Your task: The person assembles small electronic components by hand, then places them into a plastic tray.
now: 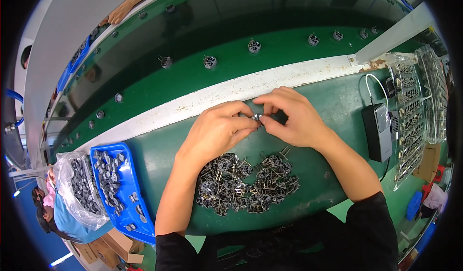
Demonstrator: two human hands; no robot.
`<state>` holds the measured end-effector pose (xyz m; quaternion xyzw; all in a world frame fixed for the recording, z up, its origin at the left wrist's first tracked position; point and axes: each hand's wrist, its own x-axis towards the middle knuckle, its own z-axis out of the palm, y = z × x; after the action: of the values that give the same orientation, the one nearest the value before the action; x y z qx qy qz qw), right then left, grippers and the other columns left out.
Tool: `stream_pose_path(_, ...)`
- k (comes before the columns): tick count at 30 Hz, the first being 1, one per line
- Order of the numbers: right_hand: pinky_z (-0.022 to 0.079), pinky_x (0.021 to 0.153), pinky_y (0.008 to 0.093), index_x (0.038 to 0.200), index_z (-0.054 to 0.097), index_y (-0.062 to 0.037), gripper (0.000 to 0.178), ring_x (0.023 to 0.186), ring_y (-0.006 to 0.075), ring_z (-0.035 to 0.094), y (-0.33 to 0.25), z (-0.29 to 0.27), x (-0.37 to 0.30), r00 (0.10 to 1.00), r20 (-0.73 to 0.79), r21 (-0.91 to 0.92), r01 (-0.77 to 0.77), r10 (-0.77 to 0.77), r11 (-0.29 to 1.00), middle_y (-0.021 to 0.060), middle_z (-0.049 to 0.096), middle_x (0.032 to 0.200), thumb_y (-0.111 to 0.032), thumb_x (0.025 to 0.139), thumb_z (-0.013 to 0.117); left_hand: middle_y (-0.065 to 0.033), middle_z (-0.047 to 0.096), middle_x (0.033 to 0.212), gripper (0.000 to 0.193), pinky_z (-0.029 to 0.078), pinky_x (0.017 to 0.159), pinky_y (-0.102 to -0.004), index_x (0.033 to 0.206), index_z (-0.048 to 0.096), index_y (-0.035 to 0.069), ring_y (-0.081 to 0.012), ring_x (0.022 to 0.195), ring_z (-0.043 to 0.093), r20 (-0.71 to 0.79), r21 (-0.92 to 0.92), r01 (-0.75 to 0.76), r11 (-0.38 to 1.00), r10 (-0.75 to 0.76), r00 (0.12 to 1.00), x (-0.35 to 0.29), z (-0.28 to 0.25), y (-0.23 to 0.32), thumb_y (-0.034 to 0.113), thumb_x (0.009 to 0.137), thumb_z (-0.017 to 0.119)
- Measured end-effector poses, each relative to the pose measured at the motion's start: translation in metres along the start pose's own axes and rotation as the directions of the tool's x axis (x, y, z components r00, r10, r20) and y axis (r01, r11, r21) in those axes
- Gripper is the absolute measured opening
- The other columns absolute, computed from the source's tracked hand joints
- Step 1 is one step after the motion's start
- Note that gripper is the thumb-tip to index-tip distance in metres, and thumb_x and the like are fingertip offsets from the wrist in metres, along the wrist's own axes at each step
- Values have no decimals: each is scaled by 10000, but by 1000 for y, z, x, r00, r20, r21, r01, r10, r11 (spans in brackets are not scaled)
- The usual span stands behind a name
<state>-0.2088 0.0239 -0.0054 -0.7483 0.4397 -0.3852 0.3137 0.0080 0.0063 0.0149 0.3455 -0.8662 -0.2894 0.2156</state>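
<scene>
Shiny, metallic-looking small part (256, 117)

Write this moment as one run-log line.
left hand: pinching small part | right hand: thumb at part | parts pile: on green table

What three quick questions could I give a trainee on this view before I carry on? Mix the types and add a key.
1. Multiple choice: what lies directly left of the near blue tray?
A) a black box-shaped device
B) a clear bag of dark parts
C) a roll of tape

2. True or false: the pile of pronged parts lies nearer the person's body than the left hand does.

3. Short answer: which hand or hands have fingertips at the small shiny part?

Key:
1. B
2. True
3. Both: the left hand and the right hand meet there.
</scene>
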Motion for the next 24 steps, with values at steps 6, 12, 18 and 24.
stream_pose_path(6, 447, 568, 370, 593, 587, -73, 307, 628, 229, 545, -22, -9, -9, 955, 254, -282, 225, -154, 932, 46, 548, 602, -256, 773, 754, -46, 695, 938, 132, 550, 681, -329, 929, 791, 104, -209, 785, 684, -183, 30, 73, 997, -67, 981, -2, -28, -21, 101, 797, 785)
stream_pose_path(12, 517, 596, 366, 612, 656, -69, 346, 688, 227, 616, -38, 2, -20, 872, 481, -414, 315, -88, 854, 48, 613, 644, -361, 782, 731, -93, 713, 955, 117, 538, 673, -322, 933, 785, 72, -238, 797, 686, -676, 205, 579, 789, -314, 667, -30, -82, -84, 108, 822, 775)
stream_pose_path(18, 485, 550, 352, 634, 631, -91, 247, 669, 205, 605, -31, 3, -16, 879, 471, -261, 223, -78, 939, 18, 584, 691, -265, 751, 762, -125, 714, 945, 164, 522, 762, -394, 935, 774, 64, -306, 795, 677, -735, 226, 732, 642, -382, 561, -55, -86, -121, 194, 836, 774)
stream_pose_path(24, 448, 536, 276, 712, 637, -76, 174, 656, 115, 603, -18, -3, -8, 914, 404, 241, -146, 38, 960, 12, 609, 768, -126, 808, 773, -160, 674, 1116, 261, 495, 858, -415, 1122, 709, 62, -345, 941, 634, -823, 22, 803, 595, -445, 352, -59, -97, -125, 222, 932, 629)
